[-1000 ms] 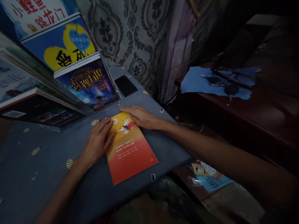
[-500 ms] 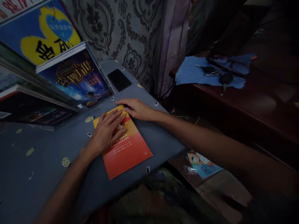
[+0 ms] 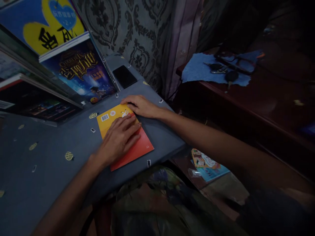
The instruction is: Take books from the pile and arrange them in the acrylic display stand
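Observation:
A thin booklet [image 3: 110, 118] with a yellow top and orange-red bottom lies flat on the grey cloth-covered table [image 3: 49, 164]. My left hand [image 3: 119, 139] rests flat on the middle of its cover, fingers stretched out together. My right hand [image 3: 141, 105] lies at the booklet's far right corner, fingers extended and touching its edge. Neither hand grips anything.
Several books [image 3: 78, 72] stand fanned at the back left. A black phone [image 3: 124, 76] lies beyond the booklet near a patterned curtain [image 3: 137, 36]. At right, a dark wooden table [image 3: 265, 101] carries a blue cloth [image 3: 199, 70] with keys. A colourful book [image 3: 209, 165] lies below.
My left hand slid rightward from the booklet's left edge onto the middle of the cover. The right hand stayed at the far corner. The view shifted, so everything sits higher and further left.

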The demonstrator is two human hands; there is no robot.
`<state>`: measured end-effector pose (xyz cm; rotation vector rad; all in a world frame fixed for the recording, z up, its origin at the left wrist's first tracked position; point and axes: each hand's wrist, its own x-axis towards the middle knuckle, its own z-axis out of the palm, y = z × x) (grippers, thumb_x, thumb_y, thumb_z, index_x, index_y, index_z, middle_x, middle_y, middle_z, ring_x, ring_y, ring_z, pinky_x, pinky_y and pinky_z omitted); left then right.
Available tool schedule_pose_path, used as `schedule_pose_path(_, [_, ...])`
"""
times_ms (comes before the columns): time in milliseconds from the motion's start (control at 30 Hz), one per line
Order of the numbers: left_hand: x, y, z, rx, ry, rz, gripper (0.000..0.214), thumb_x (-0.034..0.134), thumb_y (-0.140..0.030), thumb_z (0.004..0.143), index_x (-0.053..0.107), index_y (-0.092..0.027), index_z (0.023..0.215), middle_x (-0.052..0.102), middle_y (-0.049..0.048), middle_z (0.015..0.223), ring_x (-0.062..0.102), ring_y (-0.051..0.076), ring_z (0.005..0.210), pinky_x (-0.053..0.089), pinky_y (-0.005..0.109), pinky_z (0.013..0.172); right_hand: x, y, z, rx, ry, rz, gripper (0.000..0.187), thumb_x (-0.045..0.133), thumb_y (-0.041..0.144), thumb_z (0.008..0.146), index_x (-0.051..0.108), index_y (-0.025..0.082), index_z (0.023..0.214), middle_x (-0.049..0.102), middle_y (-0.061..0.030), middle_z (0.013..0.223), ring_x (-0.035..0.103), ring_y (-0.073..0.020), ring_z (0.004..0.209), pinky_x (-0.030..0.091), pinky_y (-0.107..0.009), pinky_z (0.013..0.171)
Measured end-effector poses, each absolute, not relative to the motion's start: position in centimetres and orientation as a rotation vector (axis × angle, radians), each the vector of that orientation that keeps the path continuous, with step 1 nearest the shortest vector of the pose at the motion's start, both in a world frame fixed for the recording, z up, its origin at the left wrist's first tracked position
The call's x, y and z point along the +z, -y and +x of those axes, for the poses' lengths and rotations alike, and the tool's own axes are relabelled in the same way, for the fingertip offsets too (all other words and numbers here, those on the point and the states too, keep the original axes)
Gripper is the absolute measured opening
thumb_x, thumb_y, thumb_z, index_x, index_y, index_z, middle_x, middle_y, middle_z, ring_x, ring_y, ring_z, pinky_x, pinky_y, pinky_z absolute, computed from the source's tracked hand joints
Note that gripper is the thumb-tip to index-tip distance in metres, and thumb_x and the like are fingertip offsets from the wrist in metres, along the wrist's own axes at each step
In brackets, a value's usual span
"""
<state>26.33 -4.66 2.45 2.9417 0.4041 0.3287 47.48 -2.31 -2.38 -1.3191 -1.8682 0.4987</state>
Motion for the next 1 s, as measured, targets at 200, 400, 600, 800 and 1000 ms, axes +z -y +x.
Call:
schedule_pose_path(200, [2.6, 7.9, 25.0, 0.224, -0.454, 2.926, 0.046, 0.048, -0.045, 0.101, 0.059, -0.023, 0.14, 0.051, 0.0122, 0.153, 0.039, 0.032, 0.147, 0.032, 0.06, 0.121, -2.5, 2.2, 47.1, 0.427, 1.897, -1.336, 0.04, 0.043, 0.011, 0.095, 0.069, 0.02, 0.124, 0.071, -0.0051, 0.128, 0.063, -0.0204, 0.122, 0.045, -0.04, 0.11])
schedule_pose_path(400, [1.9, 11.6, 23.9, 0.323, -0.542, 2.963, 0.044, 0.049, -0.043, 0.101, 0.058, -0.022, 0.139, 0.052, 0.0118, 0.153, 0.043, 0.03, 0.145, 0.033, 0.056, 0.122, -2.4, 2.4, 46.6, 0.371, 1.901, -1.391, 0.04, 0.043, 0.009, 0.094, 0.07, 0.017, 0.123, 0.072, -0.0077, 0.127, 0.064, -0.02, 0.12, 0.045, -0.036, 0.108])
schedule_pose_path(600, [0.7, 13.3, 24.3, 0.388, -0.709, 3.022, 0.041, 0.045, -0.03, 0.103, 0.056, -0.02, 0.141, 0.056, 0.0136, 0.149, 0.046, 0.028, 0.144, 0.035, 0.055, 0.12, -1.8, 2.9, 46.4, 0.335, 1.916, -1.442, 0.04, 0.046, 0.006, 0.091, 0.069, 0.01, 0.124, 0.072, -0.0122, 0.127, 0.065, -0.0204, 0.116, 0.047, -0.034, 0.104])
schedule_pose_path(800, [0.6, 13.1, 24.1, 0.398, -0.7, 3.061, 0.04, 0.044, -0.033, 0.104, 0.057, -0.022, 0.141, 0.057, 0.0131, 0.148, 0.049, 0.027, 0.142, 0.038, 0.053, 0.119, -1.6, 3.1, 46.3, 0.33, 1.897, -1.445, 0.039, 0.048, 0.007, 0.09, 0.07, 0.011, 0.122, 0.073, -0.0128, 0.125, 0.067, -0.0215, 0.114, 0.048, -0.035, 0.102])
schedule_pose_path(1000, [0.5, 13.3, 24.0, 0.404, -0.711, 3.035, 0.04, 0.045, -0.031, 0.104, 0.056, -0.022, 0.141, 0.056, 0.0132, 0.15, 0.046, 0.026, 0.144, 0.035, 0.054, 0.121, -1.4, 3.2, 46.0, 0.299, 1.943, -1.447, 0.039, 0.048, 0.009, 0.091, 0.07, 0.012, 0.123, 0.073, -0.0128, 0.125, 0.066, -0.0225, 0.117, 0.048, -0.038, 0.104])
